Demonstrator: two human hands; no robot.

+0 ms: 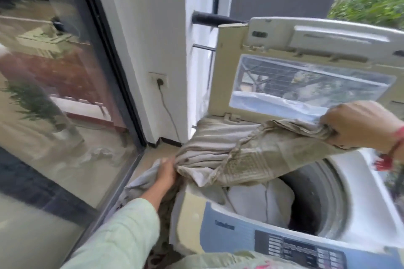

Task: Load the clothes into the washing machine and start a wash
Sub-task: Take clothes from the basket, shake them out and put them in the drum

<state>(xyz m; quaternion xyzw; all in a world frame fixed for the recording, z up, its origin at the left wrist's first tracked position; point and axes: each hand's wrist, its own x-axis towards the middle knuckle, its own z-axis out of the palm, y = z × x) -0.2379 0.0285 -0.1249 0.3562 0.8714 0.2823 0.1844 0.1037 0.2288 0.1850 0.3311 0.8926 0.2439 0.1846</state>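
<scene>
A top-loading washing machine (363,183) stands at the right with its lid (306,67) raised upright. A beige patterned cloth (251,150) is stretched over the drum opening. My left hand (167,172) grips its lower left end beside the machine's left edge, together with a pale grey fabric (140,183) that hangs down there. My right hand (363,124) grips the cloth's upper right end above the drum. Inside the drum lies a light grey garment (260,201). The control panel (301,249) runs along the machine's near edge.
A glass sliding door (54,94) fills the left side. A white wall column (148,39) carries a socket with a plugged cable (160,82). Greenery shows at the top right. More patterned fabric hangs low at the machine's left side.
</scene>
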